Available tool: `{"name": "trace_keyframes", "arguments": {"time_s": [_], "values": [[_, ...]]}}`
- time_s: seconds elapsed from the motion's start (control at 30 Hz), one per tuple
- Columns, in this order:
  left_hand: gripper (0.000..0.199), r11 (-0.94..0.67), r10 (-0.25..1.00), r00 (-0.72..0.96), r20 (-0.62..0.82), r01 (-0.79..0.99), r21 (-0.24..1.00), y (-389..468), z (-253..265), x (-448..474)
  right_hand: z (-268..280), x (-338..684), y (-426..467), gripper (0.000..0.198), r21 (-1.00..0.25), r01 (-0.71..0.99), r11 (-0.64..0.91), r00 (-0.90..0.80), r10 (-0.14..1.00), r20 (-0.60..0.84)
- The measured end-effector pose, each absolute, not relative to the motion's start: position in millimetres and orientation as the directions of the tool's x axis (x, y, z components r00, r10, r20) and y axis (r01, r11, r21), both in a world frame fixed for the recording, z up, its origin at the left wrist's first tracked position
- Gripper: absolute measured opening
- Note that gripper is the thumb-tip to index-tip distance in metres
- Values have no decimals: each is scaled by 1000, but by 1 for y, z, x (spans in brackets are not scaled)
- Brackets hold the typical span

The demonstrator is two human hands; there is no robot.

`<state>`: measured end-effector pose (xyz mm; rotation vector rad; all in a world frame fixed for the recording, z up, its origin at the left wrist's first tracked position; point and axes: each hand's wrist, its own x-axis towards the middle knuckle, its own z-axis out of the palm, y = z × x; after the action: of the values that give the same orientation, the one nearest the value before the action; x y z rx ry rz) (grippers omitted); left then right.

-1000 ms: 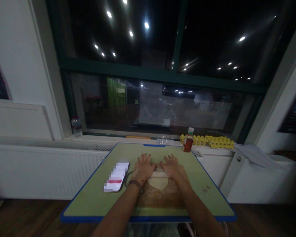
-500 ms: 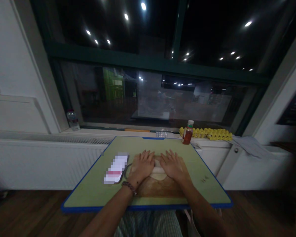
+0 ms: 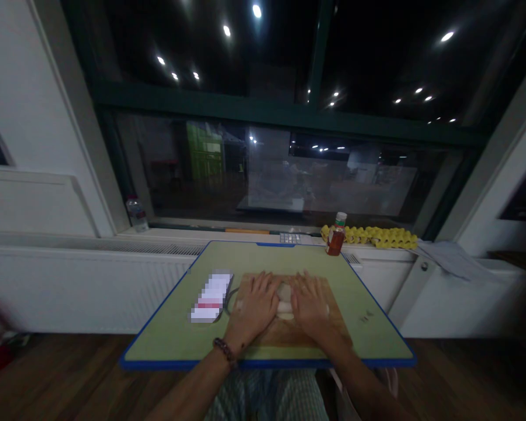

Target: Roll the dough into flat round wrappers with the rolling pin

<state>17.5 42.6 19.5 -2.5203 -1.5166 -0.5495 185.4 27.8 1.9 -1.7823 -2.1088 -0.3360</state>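
A pale rolling pin (image 3: 284,307) lies crosswise over a flat, whitish sheet of dough (image 3: 284,291) on a wooden board (image 3: 284,336). My left hand (image 3: 259,301) rests palm down on the pin's left part, fingers stretched forward. On its right part lies my right hand (image 3: 310,304), flat too, with the fingers extended and slightly apart. Dough shows between the hands, mostly beyond the pin; the rest of it is hidden under them.
The board sits on a small green table (image 3: 175,345) with a blue edge. A phone (image 3: 211,297) lies left of the board. At the far right corner stands a bottle of red-brown liquid (image 3: 335,238). Yellow egg trays (image 3: 377,237) and a clear bottle (image 3: 137,215) are by the window.
Both hands have drawn back toward me with the rolling pin under them. More dough now shows beyond the pin and less on my side. The view has shifted slightly.
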Motion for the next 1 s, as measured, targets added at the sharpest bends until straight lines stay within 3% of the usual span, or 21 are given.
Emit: {"name": "trace_keyframes", "arguments": {"time_s": [0.27,0.57,0.77,1.0], "values": [[44,-512,800,448,399,857,65,36,14,12,-5,185,20,47,-69,974,215,-168,893,418],[50,-372,900,339,274,925,79,80,18,29,9,187,64,46,-18,986,168,-159,957,243],[43,-428,839,368,401,901,67,44,13,23,4,180,30,46,-103,977,185,-138,924,358],[42,-487,811,414,414,869,84,29,10,17,-3,183,17,46,-97,961,260,-200,892,406]]}}
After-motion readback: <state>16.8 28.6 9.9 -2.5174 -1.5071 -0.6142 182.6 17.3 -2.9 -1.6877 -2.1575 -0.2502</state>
